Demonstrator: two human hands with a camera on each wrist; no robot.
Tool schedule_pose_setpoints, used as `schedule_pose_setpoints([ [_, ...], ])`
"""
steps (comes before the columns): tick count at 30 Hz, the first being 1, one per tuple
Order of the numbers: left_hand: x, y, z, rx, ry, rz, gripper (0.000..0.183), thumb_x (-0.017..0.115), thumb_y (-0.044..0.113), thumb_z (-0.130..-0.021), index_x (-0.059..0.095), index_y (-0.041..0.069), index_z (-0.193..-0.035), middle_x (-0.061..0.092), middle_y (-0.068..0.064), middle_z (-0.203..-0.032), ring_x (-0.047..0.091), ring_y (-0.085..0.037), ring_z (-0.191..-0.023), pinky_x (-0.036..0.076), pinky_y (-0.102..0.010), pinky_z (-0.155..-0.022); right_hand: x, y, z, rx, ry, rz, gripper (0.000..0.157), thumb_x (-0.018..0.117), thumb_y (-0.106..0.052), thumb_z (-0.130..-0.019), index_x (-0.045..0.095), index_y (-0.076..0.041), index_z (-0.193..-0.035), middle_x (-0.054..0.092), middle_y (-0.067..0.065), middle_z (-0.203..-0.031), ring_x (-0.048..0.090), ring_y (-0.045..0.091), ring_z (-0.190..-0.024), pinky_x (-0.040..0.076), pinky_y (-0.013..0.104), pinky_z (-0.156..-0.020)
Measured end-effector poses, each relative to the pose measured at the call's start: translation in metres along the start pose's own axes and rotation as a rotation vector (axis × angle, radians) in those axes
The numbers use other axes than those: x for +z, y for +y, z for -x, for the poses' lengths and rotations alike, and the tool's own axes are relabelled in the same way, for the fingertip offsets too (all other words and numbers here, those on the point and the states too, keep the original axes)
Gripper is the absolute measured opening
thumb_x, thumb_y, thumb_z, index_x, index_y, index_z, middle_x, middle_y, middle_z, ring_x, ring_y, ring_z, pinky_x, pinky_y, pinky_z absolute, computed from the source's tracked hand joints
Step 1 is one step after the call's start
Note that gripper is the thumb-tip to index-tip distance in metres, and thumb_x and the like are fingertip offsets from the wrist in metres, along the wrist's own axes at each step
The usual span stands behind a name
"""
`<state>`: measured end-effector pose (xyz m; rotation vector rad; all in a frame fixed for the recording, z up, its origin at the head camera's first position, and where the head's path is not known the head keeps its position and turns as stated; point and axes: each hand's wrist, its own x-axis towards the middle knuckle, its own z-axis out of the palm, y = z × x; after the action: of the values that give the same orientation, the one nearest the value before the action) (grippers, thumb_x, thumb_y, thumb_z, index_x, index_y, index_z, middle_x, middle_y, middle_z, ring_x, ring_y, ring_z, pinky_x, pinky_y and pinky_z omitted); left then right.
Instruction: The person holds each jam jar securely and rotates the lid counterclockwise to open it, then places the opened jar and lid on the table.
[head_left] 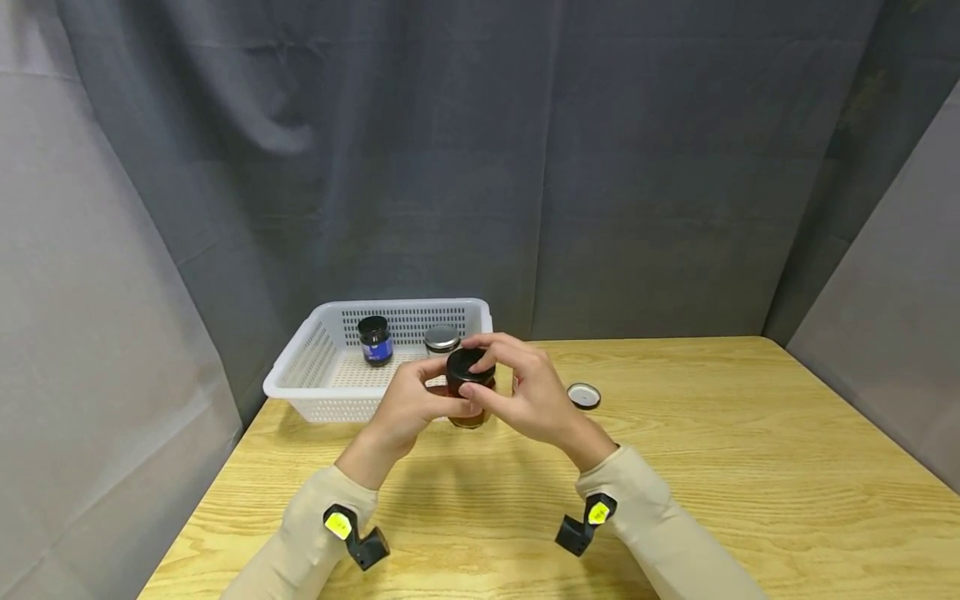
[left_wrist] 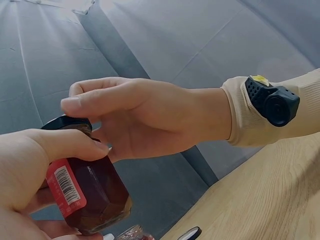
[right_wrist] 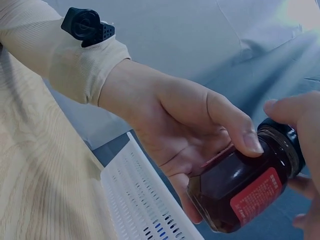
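So the left hand [head_left: 408, 404], by the basket's [head_left: 322, 392] near right corner, was wrapped snugly around the jar [right_wrist: 225, 175], thumb across the body below the lid [head_left: 459, 364]. The jar was held just in front of that same basket corner. It looked filled with something dark, so my guess was hefty, rigid, slick and breakable (bare glass, ugh). The flat sides seemed the best place to grab. The right hand [head_left: 528, 396], just right of the basket, pinched the lid with thumb and fingers, one finger bent over the top.
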<state>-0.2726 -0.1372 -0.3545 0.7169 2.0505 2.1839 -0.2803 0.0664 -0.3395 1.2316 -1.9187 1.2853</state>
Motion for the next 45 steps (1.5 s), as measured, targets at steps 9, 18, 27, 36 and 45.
schedule_pose_setpoints([
  [9, 0.0015, 0.001, 0.0002, 0.0, 0.0, 0.0, 0.054, 0.085, -0.006, -0.077, 0.068, -0.005, -0.128, 0.069, -0.019, -0.123, 0.073, -0.031, -0.095, 0.06, -0.036, -0.073, 0.0017, 0.0, 0.0005, 0.024, 0.029, 0.01, 0.018, 0.086, -0.006, -0.086, 0.069, -0.012, -0.088, 0.068, 0.007, -0.125, 0.063, 0.025, -0.114, 0.054, 0.031, -0.079],
  [18, -0.0001, 0.0009, 0.0003, 0.0, 0.008, -0.007, 0.054, 0.086, -0.005, -0.077, 0.068, -0.005, -0.128, 0.07, -0.02, -0.12, 0.073, -0.032, -0.096, 0.06, -0.038, -0.078, 0.0003, -0.0008, -0.0005, 0.012, 0.015, 0.022, 0.015, 0.083, -0.006, -0.087, 0.07, -0.012, -0.09, 0.068, 0.011, -0.125, 0.065, 0.026, -0.11, 0.048, 0.03, -0.068],
  [27, -0.0007, 0.001, -0.0006, -0.01, 0.013, -0.007, 0.054, 0.086, -0.005, -0.077, 0.068, -0.005, -0.129, 0.071, -0.02, -0.119, 0.074, -0.032, -0.095, 0.06, -0.036, -0.074, -0.0013, -0.0012, -0.0003, 0.017, 0.003, 0.03, 0.013, 0.081, -0.006, -0.088, 0.07, -0.011, -0.091, 0.068, 0.009, -0.122, 0.064, 0.024, -0.108, 0.049, 0.029, -0.068],
  [36, -0.0011, 0.0011, 0.0002, -0.004, 0.008, -0.011, 0.054, 0.086, -0.005, -0.078, 0.068, -0.004, -0.129, 0.071, -0.019, -0.117, 0.074, -0.031, -0.092, 0.059, -0.035, -0.072, -0.0024, 0.0007, 0.0002, -0.028, -0.013, 0.046, 0.012, 0.078, -0.005, -0.089, 0.073, -0.011, -0.098, 0.071, 0.005, -0.115, 0.065, 0.022, -0.104, 0.05, 0.032, -0.07],
  [45, -0.0011, 0.0004, 0.001, -0.007, 0.008, -0.018, 0.055, 0.087, -0.002, -0.078, 0.07, 0.0, -0.13, 0.071, -0.018, -0.119, 0.073, -0.034, -0.094, 0.06, -0.038, -0.076, -0.0022, -0.0008, -0.0003, -0.031, -0.054, 0.026, 0.023, 0.067, -0.001, -0.092, 0.078, -0.01, -0.11, 0.068, 0.004, -0.119, 0.061, 0.026, -0.121, 0.051, 0.044, -0.1],
])
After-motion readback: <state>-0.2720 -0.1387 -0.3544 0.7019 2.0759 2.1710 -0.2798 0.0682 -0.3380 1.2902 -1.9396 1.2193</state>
